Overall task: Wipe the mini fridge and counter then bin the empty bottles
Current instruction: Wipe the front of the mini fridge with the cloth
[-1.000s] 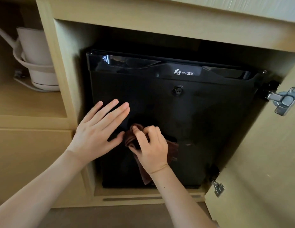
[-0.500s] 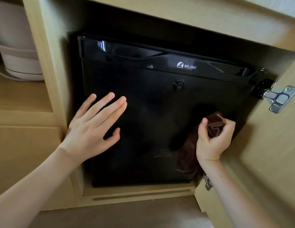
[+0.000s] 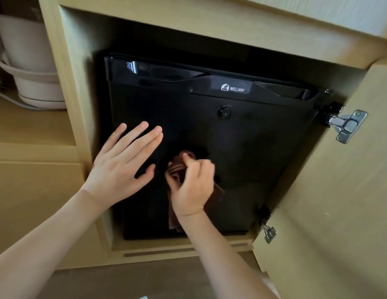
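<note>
Centre of the frame: my right grip, fingers curled tight round the brown cloth, is back beside my left grip after sweeping out to the right edge of the mini fridge half a second ago. The left grip lies flat, fingers straight, on the black door at centre left (steadying it, I judge). The lower door has now had a pass each way. I judge the glossy top band, upper centre, is yet to be wiped. The surface and the empty bottles are out of view, so most of the job seems to lie ahead.
</note>
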The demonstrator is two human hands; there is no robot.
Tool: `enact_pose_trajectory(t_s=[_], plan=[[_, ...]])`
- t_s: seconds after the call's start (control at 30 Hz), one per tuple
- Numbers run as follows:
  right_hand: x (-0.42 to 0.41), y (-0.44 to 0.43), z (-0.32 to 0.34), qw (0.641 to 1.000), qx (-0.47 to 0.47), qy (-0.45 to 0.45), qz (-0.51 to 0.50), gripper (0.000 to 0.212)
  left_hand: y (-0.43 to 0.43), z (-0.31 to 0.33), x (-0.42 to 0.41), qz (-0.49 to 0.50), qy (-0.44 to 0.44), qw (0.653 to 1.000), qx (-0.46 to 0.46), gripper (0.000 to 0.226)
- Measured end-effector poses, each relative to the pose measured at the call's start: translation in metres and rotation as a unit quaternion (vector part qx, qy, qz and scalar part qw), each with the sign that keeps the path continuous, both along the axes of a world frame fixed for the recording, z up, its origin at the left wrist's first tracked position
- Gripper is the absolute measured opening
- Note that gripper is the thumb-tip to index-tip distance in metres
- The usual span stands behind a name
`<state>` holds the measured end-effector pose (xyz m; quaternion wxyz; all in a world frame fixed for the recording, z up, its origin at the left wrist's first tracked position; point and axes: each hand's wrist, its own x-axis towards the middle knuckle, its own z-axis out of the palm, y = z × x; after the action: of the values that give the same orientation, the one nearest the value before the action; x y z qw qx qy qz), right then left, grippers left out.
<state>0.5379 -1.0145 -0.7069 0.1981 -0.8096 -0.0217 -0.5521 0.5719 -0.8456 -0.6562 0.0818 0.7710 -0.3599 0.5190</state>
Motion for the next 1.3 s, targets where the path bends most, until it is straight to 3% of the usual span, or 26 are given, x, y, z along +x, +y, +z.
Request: enact_pose_trajectory(t_s=[0.13,0.3,0.4,0.5,0.6,0.67,0.87,1.0,1.13,1.3], plan=[[0.000,0.004,-0.008,0.993,-0.111,-0.007,0.038,0.034,-0.001,-0.001,0.000,0.015,-0.006,1.000,0.008,0.055],[-0.008,-0.054,-0.003,0.991,-0.120,0.006,0.054,0.041,-0.021,0.000,0.003,0.006,-0.028,0.999,0.017,0.057],[-0.018,-0.102,-0.004,0.999,-0.029,0.023,0.006,0.055,-0.037,0.003,0.004,-0.004,-0.030,0.999,0.016,0.056],[-0.026,-0.134,-0.008,0.994,0.103,0.004,-0.040,0.041,-0.043,0.002,0.002,0.003,-0.029,1.000,0.006,0.057],[-0.029,-0.143,-0.008,0.955,0.281,-0.049,-0.085,0.038,-0.039,0.004,0.002,0.001,-0.024,0.999,0.021,0.059],[-0.028,-0.135,0.003,0.927,0.350,-0.081,-0.110,0.038,-0.037,0.005,0.002,0.000,-0.020,0.999,0.030,0.059],[-0.015,-0.120,0.076,0.929,0.327,-0.158,-0.069,0.030,-0.036,0.007,0.005,-0.009,-0.027,0.999,0.040,0.058],[-0.016,-0.121,0.065,0.915,0.364,-0.165,-0.050,0.021,-0.036,0.006,0.008,-0.018,-0.029,0.999,0.036,0.057],[-0.021,-0.124,0.018,0.866,0.473,-0.140,-0.084,0.026,-0.040,0.003,0.010,-0.015,-0.034,0.999,0.023,0.056],[-0.025,-0.126,-0.013,0.715,0.683,-0.096,-0.114,0.039,-0.043,0.001,0.011,-0.011,-0.046,0.999,0.017,0.057]])
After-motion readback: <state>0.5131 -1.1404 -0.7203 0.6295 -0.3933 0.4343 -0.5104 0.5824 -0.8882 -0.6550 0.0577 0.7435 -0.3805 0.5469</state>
